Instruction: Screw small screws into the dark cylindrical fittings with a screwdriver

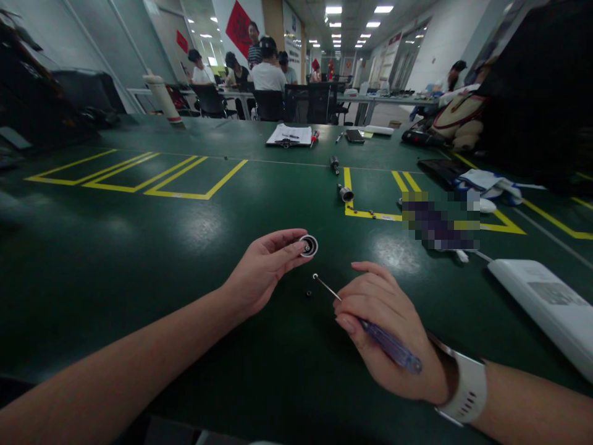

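My left hand point(266, 266) is closed on a round metal cup-shaped part point(315, 246), whose hollow open end shows a small fitting at its centre. In my right hand point(389, 327) is a screwdriver point(391, 347) with a see-through purple handle, its thin shaft pointing up and left. A tiny bright ring-like piece point(315, 276) sits at the screwdriver's tip, a little apart from the cup-shaped part. Below the left fingers a small dark nut-like piece point(309, 293) lies on the green table point(194, 371).
Farther off stand two metal parts point(345, 193) point(334, 164), with several tiny pieces point(372, 214) by the yellow tape. A white device point(546, 303) lies at right, near a blurred dark item point(438, 225). Clipboard point(290, 135), phone point(355, 136) and cloth point(491, 184) lie beyond; people sit behind.
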The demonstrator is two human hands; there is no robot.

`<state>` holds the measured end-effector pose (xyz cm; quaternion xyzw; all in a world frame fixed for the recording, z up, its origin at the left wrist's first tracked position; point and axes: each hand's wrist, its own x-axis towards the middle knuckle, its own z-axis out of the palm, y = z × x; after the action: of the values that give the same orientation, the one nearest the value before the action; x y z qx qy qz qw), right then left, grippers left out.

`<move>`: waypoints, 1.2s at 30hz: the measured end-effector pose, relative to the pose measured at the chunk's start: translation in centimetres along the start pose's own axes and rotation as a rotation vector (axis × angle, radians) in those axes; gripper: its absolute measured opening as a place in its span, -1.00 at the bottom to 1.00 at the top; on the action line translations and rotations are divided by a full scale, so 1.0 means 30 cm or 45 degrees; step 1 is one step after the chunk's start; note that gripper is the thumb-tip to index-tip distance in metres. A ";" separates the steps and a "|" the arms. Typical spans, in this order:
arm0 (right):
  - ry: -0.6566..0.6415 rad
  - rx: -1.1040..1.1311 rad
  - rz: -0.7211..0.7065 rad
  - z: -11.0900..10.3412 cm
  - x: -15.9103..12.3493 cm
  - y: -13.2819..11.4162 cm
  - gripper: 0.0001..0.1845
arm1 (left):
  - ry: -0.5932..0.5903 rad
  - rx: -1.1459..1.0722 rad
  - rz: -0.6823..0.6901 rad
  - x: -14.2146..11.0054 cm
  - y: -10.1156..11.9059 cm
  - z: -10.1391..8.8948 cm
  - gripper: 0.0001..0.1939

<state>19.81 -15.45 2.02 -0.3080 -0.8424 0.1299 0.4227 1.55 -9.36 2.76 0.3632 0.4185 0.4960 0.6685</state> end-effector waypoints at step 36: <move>-0.020 -0.205 -0.066 0.017 0.015 0.020 -0.94 | -0.032 0.463 0.058 -0.053 -0.014 0.035 -0.78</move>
<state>19.46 -14.68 1.70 -0.3181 -0.8610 0.0532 0.3933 2.43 -11.08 3.11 0.4936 0.4847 0.4225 0.5856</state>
